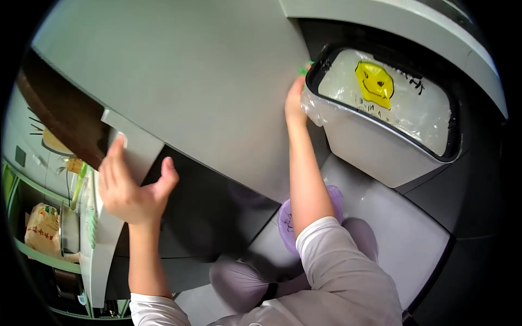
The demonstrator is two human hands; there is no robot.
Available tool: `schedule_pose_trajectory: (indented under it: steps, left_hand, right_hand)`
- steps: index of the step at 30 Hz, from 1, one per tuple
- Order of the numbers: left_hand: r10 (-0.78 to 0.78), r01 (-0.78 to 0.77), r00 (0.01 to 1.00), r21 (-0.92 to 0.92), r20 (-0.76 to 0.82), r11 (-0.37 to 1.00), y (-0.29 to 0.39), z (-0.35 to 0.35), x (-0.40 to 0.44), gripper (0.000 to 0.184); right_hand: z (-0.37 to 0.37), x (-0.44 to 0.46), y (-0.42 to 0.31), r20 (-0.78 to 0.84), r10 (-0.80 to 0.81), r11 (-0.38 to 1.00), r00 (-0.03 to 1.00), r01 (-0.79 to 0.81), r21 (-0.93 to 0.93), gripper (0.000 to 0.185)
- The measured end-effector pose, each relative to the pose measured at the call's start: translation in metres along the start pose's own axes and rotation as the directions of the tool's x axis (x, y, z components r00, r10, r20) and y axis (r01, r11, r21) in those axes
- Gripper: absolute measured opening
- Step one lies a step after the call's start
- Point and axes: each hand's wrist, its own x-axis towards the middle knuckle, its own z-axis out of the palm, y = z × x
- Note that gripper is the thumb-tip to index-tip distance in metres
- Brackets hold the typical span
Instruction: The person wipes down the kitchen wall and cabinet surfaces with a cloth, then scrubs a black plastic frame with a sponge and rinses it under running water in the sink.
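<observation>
My left hand [131,187] rests its fingertips on a pale edge strip [141,149] beside a large grey cabinet panel [179,81]; its fingers are stretched and the thumb stands apart. Between the panel and a bin, my right hand [295,106] reaches forward with its fingers closed. A small green thing [304,70] shows at its fingertips, too small to name, and the fingers are partly hidden. The white bin [375,146] has a black rim and a clear plastic liner [348,76] printed with a yellow smiling face [375,85].
A purple slipper [288,228] is on the tiled floor by my knees. To the left, a green-framed shelf [46,258] holds a printed bag [43,231] and a metal pot [69,231]. A pale curved counter edge [391,22] overhangs the bin.
</observation>
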Motion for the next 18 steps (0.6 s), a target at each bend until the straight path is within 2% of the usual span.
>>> schedule_pose_trajectory:
  steps: [3, 5, 8, 9, 12, 13, 16, 18]
  left_hand:
    - [0.037, -0.036, 0.999, 0.038, -0.023, 0.999, 0.001, 0.003, -0.002, 0.064]
    - [0.016, -0.015, 1.0, 0.053, -0.019, 0.998, 0.003, 0.006, -0.005, 0.063]
    - [0.042, -0.039, 0.999, 0.107, -0.033, 0.994, -0.004, 0.011, -0.011, 0.062]
    - [0.03, -0.026, 0.999, 0.114, -0.037, 0.993, -0.006, 0.013, -0.014, 0.057]
    - [0.05, -0.042, 0.998, 0.17, -0.042, 0.985, -0.008, 0.016, -0.016, 0.055]
    - [0.067, -0.057, 0.997, 0.184, -0.049, 0.981, -0.008, 0.016, -0.014, 0.058]
    - [0.055, -0.044, 0.997, 0.203, -0.049, 0.978, -0.01, 0.016, -0.014, 0.059]
    - [0.046, -0.034, 0.997, 0.198, -0.054, 0.98, -0.009, 0.018, -0.014, 0.059]
  right_hand:
    - [-0.045, -0.053, 0.073, 0.049, 0.353, 0.935, 0.934, -0.351, -0.046, 0.03]
    - [-0.068, -0.08, 0.116, -0.121, 0.408, 0.89, 0.905, -0.424, -0.168, 0.029]
    - [-0.095, -0.119, 0.195, -0.213, 0.607, 0.755, 0.766, -0.639, -0.145, 0.031]
    - [-0.101, -0.13, 0.223, -0.23, 0.582, 0.753, 0.78, -0.624, -0.211, 0.034]
    - [-0.12, -0.155, 0.265, -0.312, 0.759, 0.487, 0.572, -0.816, -0.312, 0.035]
    - [-0.124, -0.176, 0.31, -0.344, 0.782, 0.447, 0.521, -0.852, -0.273, 0.034]
    - [-0.114, -0.182, 0.257, -0.207, 0.883, 0.454, 0.421, -0.878, 0.151, 0.03]
    - [-0.102, -0.177, 0.133, -0.03, 0.781, 0.623, 0.623, -0.775, 0.109, 0.036]
